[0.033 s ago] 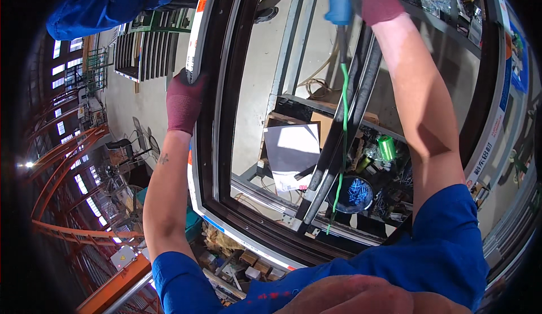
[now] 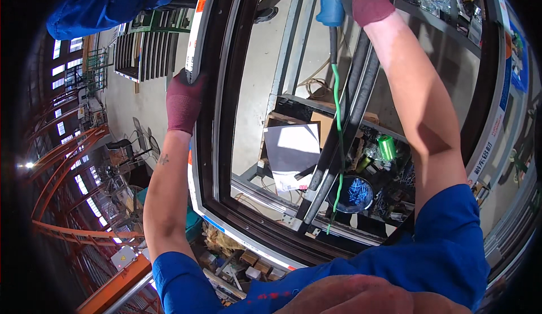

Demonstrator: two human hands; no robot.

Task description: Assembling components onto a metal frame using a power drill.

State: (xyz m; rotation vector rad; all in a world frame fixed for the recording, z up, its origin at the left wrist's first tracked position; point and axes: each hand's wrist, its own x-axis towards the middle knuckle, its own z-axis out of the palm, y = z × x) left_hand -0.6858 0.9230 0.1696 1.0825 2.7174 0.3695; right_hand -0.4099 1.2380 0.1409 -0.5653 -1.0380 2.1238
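Observation:
My left hand [image 2: 183,102], in a maroon knit glove with dark coating, is closed on the left side of a large dark frame [image 2: 221,97] with white-edged protective film. Some of its fingers are hidden by the frame. At the top edge, my right hand [image 2: 370,1], gloved the same way, wraps round a blue corded power tool [image 2: 329,6]. The tool's far end is cut off by the picture's edge, so its working tip cannot be seen. From its handle a green cord [image 2: 338,105] runs down across the frame's opening toward me.
Under the frame stand grey metal supports [image 2: 291,37]. A black bowl of blue screws [image 2: 358,192], a green roll [image 2: 387,147] and sheets of paper [image 2: 292,147] lie below. A person in blue clothing [image 2: 113,3] is at upper left, near stacked dark profiles [image 2: 155,54].
My right hand and the power tool have shifted slightly left, and the upper part of the green cord has swung left with them. My left hand stays on the frame.

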